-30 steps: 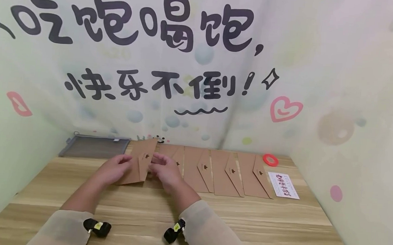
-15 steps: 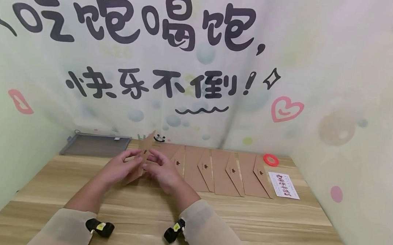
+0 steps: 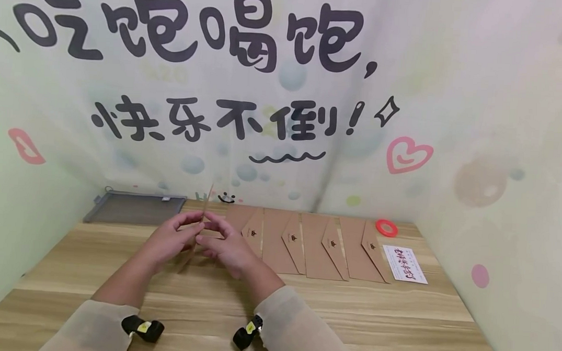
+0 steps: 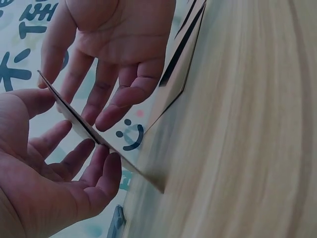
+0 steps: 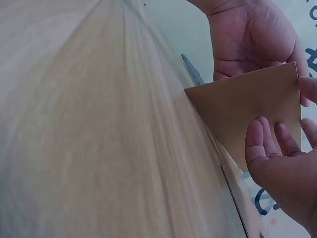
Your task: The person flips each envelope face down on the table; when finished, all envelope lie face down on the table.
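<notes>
A brown kraft envelope [image 3: 208,199] stands on edge between both hands, seen almost edge-on in the head view. In the left wrist view, my left hand [image 4: 44,173] holds it from one side with bent fingers, fingertips against its face. My right hand [image 3: 226,246] is at the other side. Its curved fingertips lie along the envelope's plain back [image 5: 233,99] in the right wrist view. One lower corner of the envelope is close to the wooden table [image 3: 237,315].
Several more brown envelopes [image 3: 318,234] with small dark crown marks lie in an overlapping row to the right. Beyond them are a red ring [image 3: 387,228] and a white card [image 3: 405,264] with red writing. A grey mesh zip pouch [image 3: 135,209] lies at the back left, near the printed curtain.
The envelope has turned from showing its flap and crown mark to nearly edge-on. My left hand has moved right, and both hands' fingers have come closer together around it.
</notes>
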`<state>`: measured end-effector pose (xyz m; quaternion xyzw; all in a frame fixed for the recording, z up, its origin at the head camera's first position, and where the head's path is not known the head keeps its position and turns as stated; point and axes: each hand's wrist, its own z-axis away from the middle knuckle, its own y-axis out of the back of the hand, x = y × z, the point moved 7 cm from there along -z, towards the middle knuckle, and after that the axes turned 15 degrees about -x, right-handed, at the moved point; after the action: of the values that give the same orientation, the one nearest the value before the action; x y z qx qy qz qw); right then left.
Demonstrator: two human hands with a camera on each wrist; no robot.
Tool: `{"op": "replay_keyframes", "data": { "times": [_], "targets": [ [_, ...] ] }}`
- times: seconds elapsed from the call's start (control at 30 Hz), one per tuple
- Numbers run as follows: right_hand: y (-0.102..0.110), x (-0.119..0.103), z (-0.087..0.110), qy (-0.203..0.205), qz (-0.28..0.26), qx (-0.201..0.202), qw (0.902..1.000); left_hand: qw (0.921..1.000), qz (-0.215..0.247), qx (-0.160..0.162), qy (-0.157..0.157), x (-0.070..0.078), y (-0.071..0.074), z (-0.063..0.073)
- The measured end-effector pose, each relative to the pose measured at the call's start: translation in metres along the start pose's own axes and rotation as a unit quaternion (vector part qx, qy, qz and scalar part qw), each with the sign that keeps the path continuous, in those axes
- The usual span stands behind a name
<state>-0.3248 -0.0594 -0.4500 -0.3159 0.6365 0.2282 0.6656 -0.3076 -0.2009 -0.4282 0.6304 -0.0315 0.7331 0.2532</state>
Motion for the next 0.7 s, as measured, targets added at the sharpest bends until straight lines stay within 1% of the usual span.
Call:
{"op": "replay_keyframes", "data": {
  "times": [0.13,0.23,0.37,0.47,0.53,0.63,0.7],
  "targets": [
    [-0.003,0.001,-0.001,-0.004,0.019,-0.011,0.9997,0.9997,0.023,0.009,-0.006,0.000,0.002,0.002],
    [-0.006,0.003,-0.001,-0.018,0.021,-0.024,0.9993,0.9986,0.049,0.015,-0.011,0.000,0.006,0.004],
    [-0.009,0.007,0.000,-0.048,0.018,-0.032,0.9982,0.9971,0.073,0.022,-0.009,-0.002,0.013,0.006],
    [-0.009,0.009,0.001,-0.066,0.024,-0.024,0.9972,0.9961,0.082,0.030,-0.006,-0.005,0.020,0.008],
    [-0.006,0.010,0.002,-0.075,0.028,-0.014,0.9967,0.9952,0.091,0.034,-0.011,-0.006,0.024,0.008],
    [-0.003,0.010,0.003,-0.080,0.029,0.004,0.9964,0.9936,0.100,0.047,-0.020,-0.007,0.029,0.008],
    [0.000,0.010,0.003,-0.083,0.023,0.015,0.9962,0.9928,0.103,0.057,-0.021,-0.009,0.033,0.008]
  ]
}}
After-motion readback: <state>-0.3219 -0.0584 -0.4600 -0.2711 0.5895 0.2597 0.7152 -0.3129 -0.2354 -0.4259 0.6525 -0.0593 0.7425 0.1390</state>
